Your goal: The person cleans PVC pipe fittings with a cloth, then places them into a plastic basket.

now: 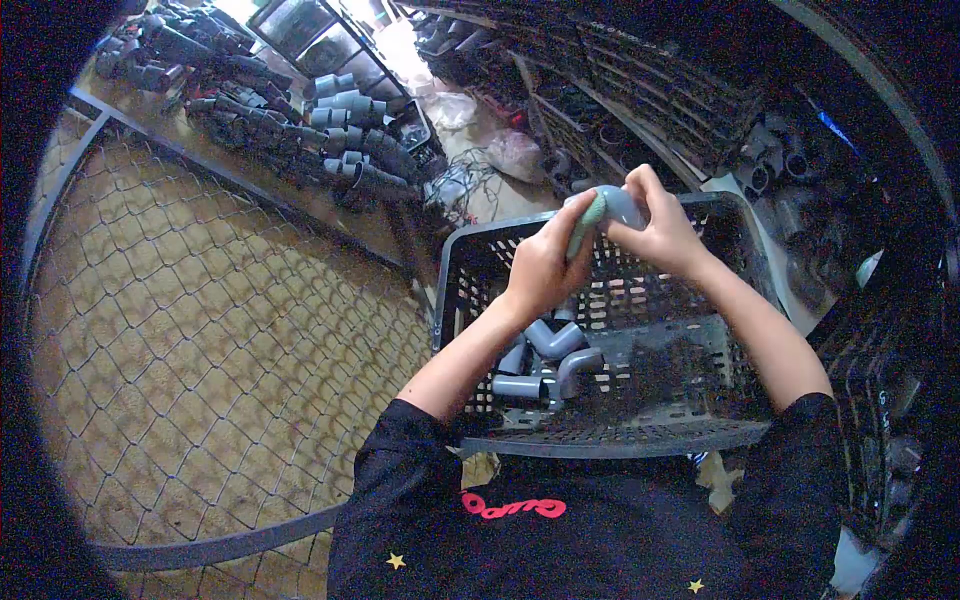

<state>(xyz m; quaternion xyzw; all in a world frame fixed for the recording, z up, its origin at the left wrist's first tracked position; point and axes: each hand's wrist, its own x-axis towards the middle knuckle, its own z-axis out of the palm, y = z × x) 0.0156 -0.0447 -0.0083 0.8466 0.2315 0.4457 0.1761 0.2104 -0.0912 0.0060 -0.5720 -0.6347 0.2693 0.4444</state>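
Over the far side of a black plastic crate (600,447), both my hands are raised close together. My right hand (665,230) is closed round a smooth grey pipe fitting (622,207), whose rounded side faces up; its ends are hidden by my fingers. Pressed against the fitting is a green textured pad (588,226), gripped by my left hand (545,262). Several grey pipe elbows (556,341) lie loose in the crate's left part, below my left forearm.
A chain-link mesh panel (200,340) in a metal frame stands on the left. Piles of grey pipe fittings (345,110) lie behind it. Dark stacked racks (640,80) fill the back right. Plastic bags (515,152) and a tangle of cord lie on the floor beyond the crate.
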